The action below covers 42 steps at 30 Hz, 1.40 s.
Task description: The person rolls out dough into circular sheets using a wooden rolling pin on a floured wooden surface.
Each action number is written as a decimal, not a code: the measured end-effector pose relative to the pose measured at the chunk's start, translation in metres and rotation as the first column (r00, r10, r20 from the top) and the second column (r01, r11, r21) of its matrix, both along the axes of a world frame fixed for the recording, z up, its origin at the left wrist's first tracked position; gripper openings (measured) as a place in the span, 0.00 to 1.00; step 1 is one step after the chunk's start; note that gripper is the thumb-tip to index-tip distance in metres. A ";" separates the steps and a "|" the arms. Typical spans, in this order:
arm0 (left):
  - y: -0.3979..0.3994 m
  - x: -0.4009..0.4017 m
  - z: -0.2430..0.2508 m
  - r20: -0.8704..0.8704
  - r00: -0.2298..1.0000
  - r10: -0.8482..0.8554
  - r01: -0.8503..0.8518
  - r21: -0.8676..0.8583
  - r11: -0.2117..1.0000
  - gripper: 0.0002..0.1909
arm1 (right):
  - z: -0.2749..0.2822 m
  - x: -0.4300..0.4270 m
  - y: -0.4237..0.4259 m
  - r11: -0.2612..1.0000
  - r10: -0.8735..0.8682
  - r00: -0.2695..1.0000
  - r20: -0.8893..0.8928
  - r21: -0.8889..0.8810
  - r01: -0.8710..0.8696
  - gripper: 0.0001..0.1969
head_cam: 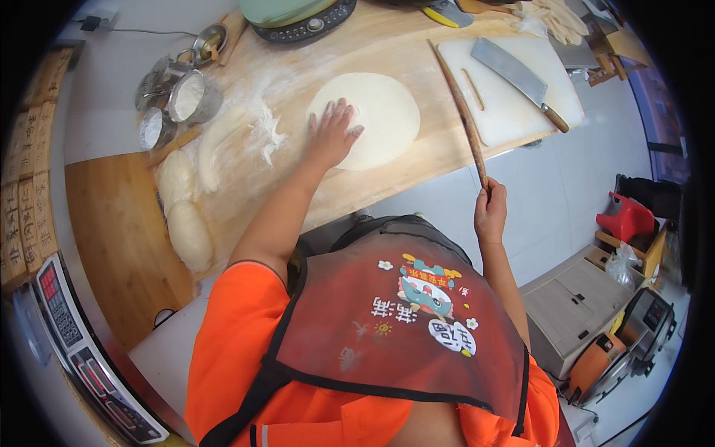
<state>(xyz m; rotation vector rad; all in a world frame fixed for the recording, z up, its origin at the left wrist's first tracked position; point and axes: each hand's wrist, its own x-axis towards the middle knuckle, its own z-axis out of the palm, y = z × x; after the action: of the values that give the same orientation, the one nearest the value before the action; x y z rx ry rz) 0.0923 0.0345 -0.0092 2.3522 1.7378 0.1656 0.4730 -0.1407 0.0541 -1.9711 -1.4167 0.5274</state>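
A large, round, flat sheet of dough (pixel 385 117) lies on the floured wooden board (pixel 301 193). Flat on its left part rests my left hand (pixel 335 131), fingers apart and dusted with flour. My right hand (pixel 491 209) grips the near end of a long, thin wooden rolling pin (pixel 466 114), whose far part lies along the left edge of a white cutting board (pixel 525 67). Left of the sheet are a patch of loose flour (pixel 269 131), a long strip of dough (pixel 212 148) and two dough lumps, one (pixel 177 176) beyond the other (pixel 191 237).
A cleaver (pixel 511 70) lies on the cutting board, its handle past the edge. Metal bowls of flour (pixel 190 98) stand at the far left, by a short rolling pin (pixel 177 144). A green electric griddle (pixel 299 22) sits at the back. A scale (pixel 95 357) is at lower left.
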 end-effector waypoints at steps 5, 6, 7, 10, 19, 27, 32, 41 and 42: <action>0.002 -0.101 -0.061 0.138 0.945 0.297 -0.316 0.151 0.937 0.27 | 0.001 -0.035 0.034 0.975 0.216 0.976 0.039 0.049 -0.218 0.14; -0.008 -0.100 -0.055 0.358 0.769 0.530 -0.491 -0.201 0.848 0.22 | -0.001 -0.036 0.037 0.971 0.237 0.971 0.038 0.032 -0.239 0.15; -0.017 -0.102 -0.051 0.422 0.640 0.642 -0.516 -0.383 0.766 0.20 | -0.001 -0.040 0.043 0.963 0.267 0.963 0.033 0.022 -0.267 0.16; -0.042 -0.099 -0.038 0.376 0.673 0.637 -0.418 -0.517 0.747 0.17 | -0.007 -0.044 0.064 0.928 0.357 0.925 0.134 0.066 -0.367 0.18; -0.017 -0.065 -0.017 0.719 0.604 0.344 -0.171 -0.305 0.937 0.16 | -0.019 -0.049 0.088 0.834 0.485 0.814 0.319 0.109 -0.540 0.18; 0.034 0.038 0.014 -0.072 0.968 -0.240 0.250 0.225 0.942 0.32 | -0.009 -0.040 0.073 0.750 0.537 0.734 0.415 0.163 -0.641 0.24; -0.053 -0.017 0.044 -0.055 0.934 -0.354 0.356 0.032 0.934 0.37 | 0.004 -0.055 0.028 0.742 0.639 0.727 0.251 0.045 -0.668 0.26; -0.009 0.005 0.017 -0.092 0.970 -0.223 0.235 0.148 0.961 0.36 | -0.004 -0.039 0.055 0.764 0.632 0.725 0.275 -0.066 -0.641 0.22; 0.023 0.026 0.019 -0.091 0.983 -0.157 0.175 0.235 0.956 0.34 | -0.004 -0.037 0.070 0.791 0.596 0.743 0.304 -0.065 -0.608 0.22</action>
<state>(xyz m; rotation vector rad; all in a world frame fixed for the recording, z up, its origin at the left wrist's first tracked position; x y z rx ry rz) 0.1186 0.0573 0.0095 2.6978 1.6206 0.2847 0.4362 -0.0709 0.0504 -1.5712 -2.2789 0.4665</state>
